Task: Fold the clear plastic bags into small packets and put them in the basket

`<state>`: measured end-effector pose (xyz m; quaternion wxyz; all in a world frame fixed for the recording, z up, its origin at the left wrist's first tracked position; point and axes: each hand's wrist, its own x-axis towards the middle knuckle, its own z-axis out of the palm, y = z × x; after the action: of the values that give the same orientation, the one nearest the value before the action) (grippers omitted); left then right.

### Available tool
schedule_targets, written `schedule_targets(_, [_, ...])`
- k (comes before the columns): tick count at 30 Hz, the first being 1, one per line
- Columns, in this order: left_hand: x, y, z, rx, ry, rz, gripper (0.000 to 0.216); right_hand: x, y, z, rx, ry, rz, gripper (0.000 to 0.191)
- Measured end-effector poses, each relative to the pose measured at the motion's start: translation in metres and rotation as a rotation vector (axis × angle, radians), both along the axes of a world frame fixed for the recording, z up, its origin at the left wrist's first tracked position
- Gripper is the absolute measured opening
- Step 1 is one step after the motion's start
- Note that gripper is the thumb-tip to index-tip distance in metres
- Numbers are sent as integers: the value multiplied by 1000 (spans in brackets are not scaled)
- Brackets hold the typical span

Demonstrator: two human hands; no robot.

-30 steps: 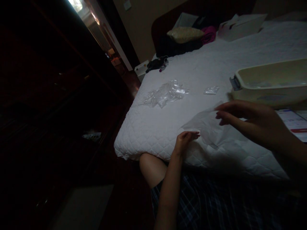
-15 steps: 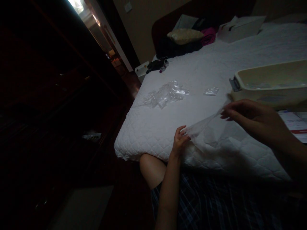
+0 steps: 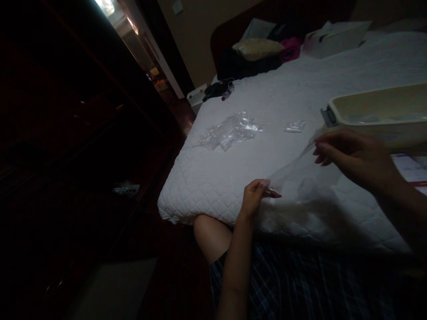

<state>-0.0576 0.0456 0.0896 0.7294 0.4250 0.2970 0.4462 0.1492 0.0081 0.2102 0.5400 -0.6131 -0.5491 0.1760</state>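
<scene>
A clear plastic bag [image 3: 290,171] is stretched between my two hands above the near edge of the bed. My left hand [image 3: 254,195] pinches its lower left end, fingers closed on the film. The upper right end is held between the thumb and fingers of my right hand [image 3: 353,155], close to the cream plastic bin. Farther back on the white quilted mattress cover [image 3: 200,191] lies a loose heap of clear plastic bags [image 3: 233,129]. A small folded clear bag [image 3: 295,126] rests alone to the right of that heap.
The cream bin [image 3: 376,133] with a grey latch stands at the right, clear plastic inside. Behind my right hand lies a white printed sheet [image 3: 408,166]. A white box [image 3: 336,40], a pale pillow [image 3: 258,49] and a pink roll [image 3: 291,50] sit at the far side.
My left hand has turned and closed its fingers over the bag's end, moving slightly right. My right hand has shifted a little up and right, still pinching the film.
</scene>
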Motion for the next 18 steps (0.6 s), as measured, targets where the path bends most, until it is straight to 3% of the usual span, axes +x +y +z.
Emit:
schedule_targets(4, [0, 5, 2, -168, -49, -79, 38, 11, 24, -22, -106, 115, 39, 35])
schedule_targets(9, [-2, 17, -9, -376, -22, -188, 29, 23, 52, -55, -278, 180, 39, 27])
schedule_targets(18, [-11, 25, -19, -460, -22, -164, 26, 35, 80, -105, -424, 128, -5, 19])
